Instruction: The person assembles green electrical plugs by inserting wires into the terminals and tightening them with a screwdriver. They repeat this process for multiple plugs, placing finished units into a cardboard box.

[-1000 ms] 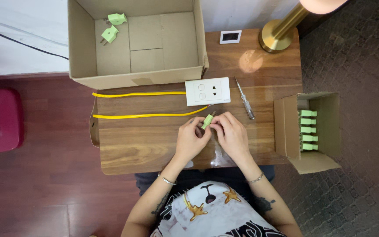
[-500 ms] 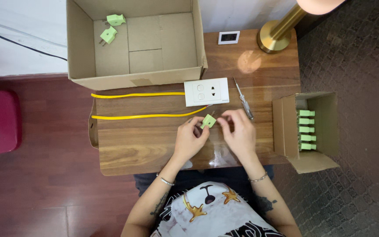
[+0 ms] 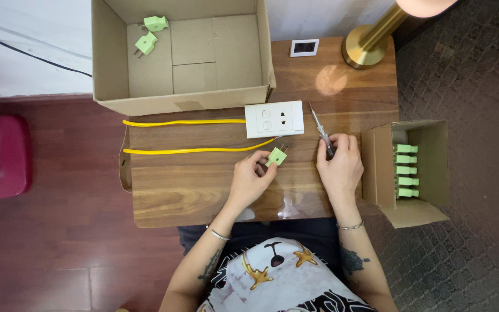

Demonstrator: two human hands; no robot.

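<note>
My left hand [image 3: 250, 179] pinches a small light green plug [image 3: 276, 156] by its body, prongs pointing up and away, just below the yellow cable [image 3: 192, 151]. My right hand [image 3: 339, 167] rests on the wooden table [image 3: 203, 190] and closes its fingers on the handle of a screwdriver [image 3: 321, 132], whose metal shaft points toward the white socket plate [image 3: 274, 119]. The two hands are apart, with bare wood between them.
A large open cardboard box [image 3: 183, 55] at the back holds two green plugs [image 3: 150, 33]. A small open box [image 3: 409, 170] at the right holds several green plugs. A brass lamp base [image 3: 365, 49] and a small white socket [image 3: 304, 47] stand at the back.
Both hands were together on the green plug near the table's middle. My right hand has moved right onto the screwdriver; my left hand keeps the plug.
</note>
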